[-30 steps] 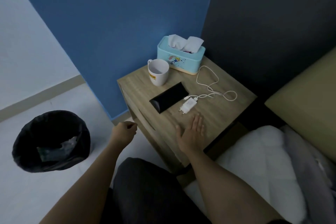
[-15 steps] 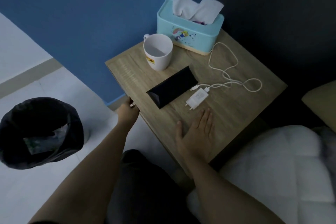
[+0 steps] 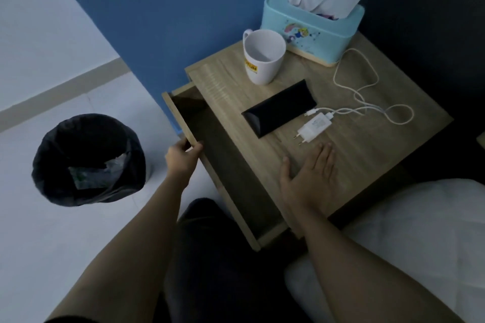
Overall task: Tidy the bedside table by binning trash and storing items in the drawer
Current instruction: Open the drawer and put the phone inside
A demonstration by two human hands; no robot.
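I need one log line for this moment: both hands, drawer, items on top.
drawer: open | left hand: grips its front | right hand: flat on bedside table | phone, charger: on tabletop, not stored

The drawer [image 3: 181, 123] is too dark inside for me to tell what it holds. Its front panel hides part of my left grip's [image 3: 182, 158] fingers. The scrap [image 3: 97, 173] in the bin [image 3: 65, 134] is too dim to name. The mug's [image 3: 263, 60] yellow label is blurred. The bed [image 3: 420, 231] runs off the right edge.
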